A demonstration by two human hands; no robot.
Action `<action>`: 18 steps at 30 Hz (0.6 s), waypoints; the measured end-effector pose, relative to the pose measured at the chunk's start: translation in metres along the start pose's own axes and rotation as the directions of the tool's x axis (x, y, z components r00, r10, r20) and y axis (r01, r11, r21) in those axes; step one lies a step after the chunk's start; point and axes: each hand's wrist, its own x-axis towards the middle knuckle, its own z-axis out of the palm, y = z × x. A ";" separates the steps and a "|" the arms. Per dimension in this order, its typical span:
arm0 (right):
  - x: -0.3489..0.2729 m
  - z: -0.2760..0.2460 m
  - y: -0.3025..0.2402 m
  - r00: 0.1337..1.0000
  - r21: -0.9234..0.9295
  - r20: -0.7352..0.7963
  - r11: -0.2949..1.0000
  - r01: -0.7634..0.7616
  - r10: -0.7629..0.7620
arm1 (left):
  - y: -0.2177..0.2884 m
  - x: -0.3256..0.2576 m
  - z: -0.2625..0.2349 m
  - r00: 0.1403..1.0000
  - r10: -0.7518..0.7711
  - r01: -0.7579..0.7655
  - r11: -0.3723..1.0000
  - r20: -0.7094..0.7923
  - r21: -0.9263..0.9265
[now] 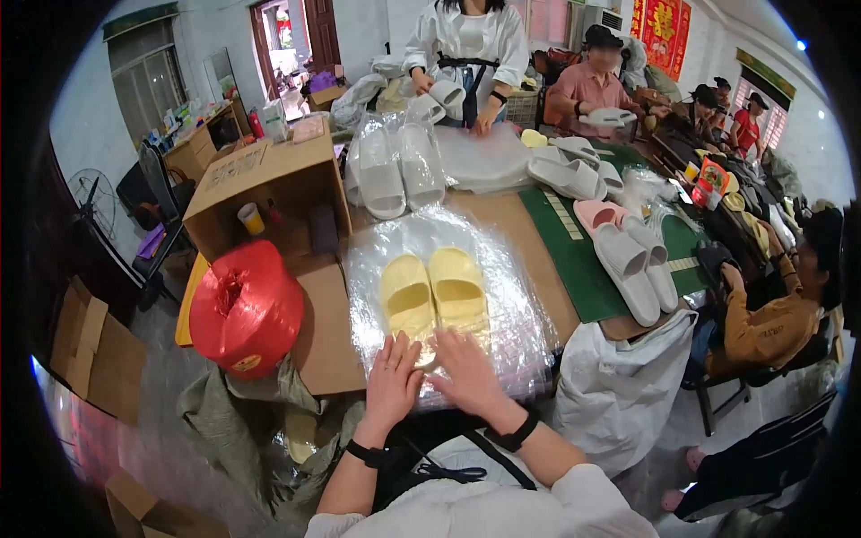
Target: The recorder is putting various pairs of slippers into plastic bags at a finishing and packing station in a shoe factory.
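In the centre of the frame, a pair of pale yellow slippers (405, 285) lies side by side on clear plastic bags (516, 336). The person's left hand (392, 381) rests palm down at the heel end of the left slipper, fingers extended and slightly parted; the right hand (471, 372) lies flat, fingers stretched out, over the heel end of the right one — both grasping nothing.

Writing shows at the edges: a red banner (662, 31) with gold characters at upper right, dark print on the cardboard box (291, 161) at upper left, a printed red-and-green packet (711, 182) at right — and a small gold label on the red plastic roll (247, 300) at left.
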 end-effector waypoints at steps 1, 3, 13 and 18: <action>-0.006 -0.007 0.013 0.995 -0.067 -0.056 0.994 -0.092 0.088 | 0.003 0.002 -0.004 1.000 -0.011 0.011 1.000 0.006 -0.013; -0.013 -0.018 0.027 0.980 -0.132 -0.108 0.974 -0.182 0.169 | 0.000 0.001 -0.002 1.000 -0.011 0.011 1.000 -0.013 -0.012; 0.001 -0.010 0.053 0.859 0.190 -0.345 0.925 -0.330 0.377 | -0.007 -0.003 0.007 0.930 -0.204 0.135 0.963 -0.305 -0.232; 0.009 -0.011 0.048 0.758 0.133 -0.397 0.850 -0.510 0.518 | -0.008 0.007 -0.003 0.887 -0.324 0.319 0.945 -0.329 -0.071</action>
